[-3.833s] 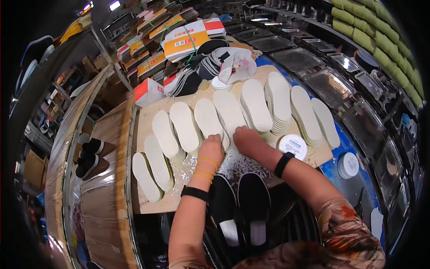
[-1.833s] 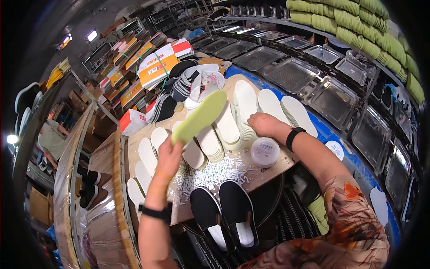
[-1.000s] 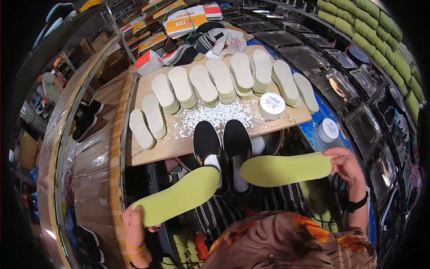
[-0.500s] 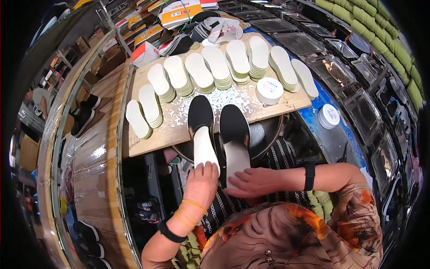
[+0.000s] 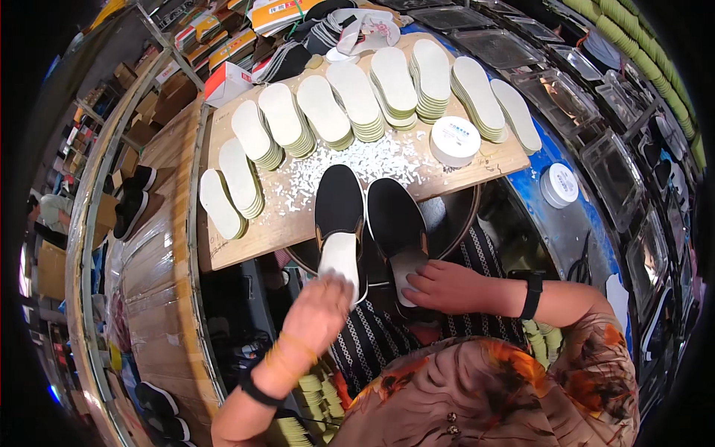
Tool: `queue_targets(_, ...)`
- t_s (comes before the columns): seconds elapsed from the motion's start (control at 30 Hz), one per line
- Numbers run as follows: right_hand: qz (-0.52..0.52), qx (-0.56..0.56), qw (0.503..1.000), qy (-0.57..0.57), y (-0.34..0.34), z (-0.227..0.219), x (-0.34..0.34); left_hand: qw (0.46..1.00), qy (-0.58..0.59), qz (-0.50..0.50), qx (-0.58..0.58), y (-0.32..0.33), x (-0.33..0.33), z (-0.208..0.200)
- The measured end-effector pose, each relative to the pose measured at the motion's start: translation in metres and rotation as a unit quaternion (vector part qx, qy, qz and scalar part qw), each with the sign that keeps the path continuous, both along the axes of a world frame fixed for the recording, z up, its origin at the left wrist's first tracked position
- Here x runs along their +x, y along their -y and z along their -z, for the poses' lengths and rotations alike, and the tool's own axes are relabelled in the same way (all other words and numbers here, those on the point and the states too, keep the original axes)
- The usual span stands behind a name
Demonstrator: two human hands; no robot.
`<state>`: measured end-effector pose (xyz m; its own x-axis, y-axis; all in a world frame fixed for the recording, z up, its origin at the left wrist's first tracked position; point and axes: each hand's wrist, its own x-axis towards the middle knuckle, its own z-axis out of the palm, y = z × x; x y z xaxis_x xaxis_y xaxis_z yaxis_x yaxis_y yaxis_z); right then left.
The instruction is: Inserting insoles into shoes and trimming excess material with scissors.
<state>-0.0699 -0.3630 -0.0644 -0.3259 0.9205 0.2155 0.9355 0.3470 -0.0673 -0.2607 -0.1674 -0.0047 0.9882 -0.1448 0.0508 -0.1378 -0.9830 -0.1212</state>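
Note:
Two black slip-on shoes lie side by side, toes pointing away from me and heels near my lap. A white insole point(image 5: 341, 252) lies in the left shoe point(image 5: 337, 200). My left hand point(image 5: 316, 309) is at this insole's heel end, its fingertips smeared by motion, so its grip is unclear. Inside the right shoe point(image 5: 395, 216), a shaded insole point(image 5: 407, 264) shows greyish. My right hand point(image 5: 450, 287) is closed over that shoe's heel end, fingers bent over the side and thumb hidden.
Beyond the shoes, a wooden board point(image 5: 290, 237) bears several stacks of pale insoles point(image 5: 324, 108), scattered white bits point(image 5: 357, 167) and a round white tub point(image 5: 455, 141). Another white tub point(image 5: 558, 185) and scissors point(image 5: 581, 264) lie at right. Cardboard-covered shelving point(image 5: 153, 276) stands at left.
My left hand has shifted slightly left, its fingers now blurred. My right hand has moved a little right and up with the right shoe's heel. Both shoes' heel rims now show more.

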Motion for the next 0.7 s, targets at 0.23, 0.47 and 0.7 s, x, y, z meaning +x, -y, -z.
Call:
queue_targets(0.23, 0.079, -0.250, 0.965, -0.023, -0.031, -0.036, -0.022, 0.973, -0.171, -0.149, 0.048, -0.026, 0.071, 0.000)
queue_targets(0.47, 0.070, -0.265, 0.961, 0.037, -0.050, -0.002, -0.021, 0.938, -0.336, -0.084, -0.014, -0.046, 0.095, 0.042)
queue_targets(0.7, 0.074, -0.331, 0.940, -0.039, -0.058, -0.003, -0.005, 0.722, -0.337, -0.274, -0.538, -0.050, 0.106, 0.006)
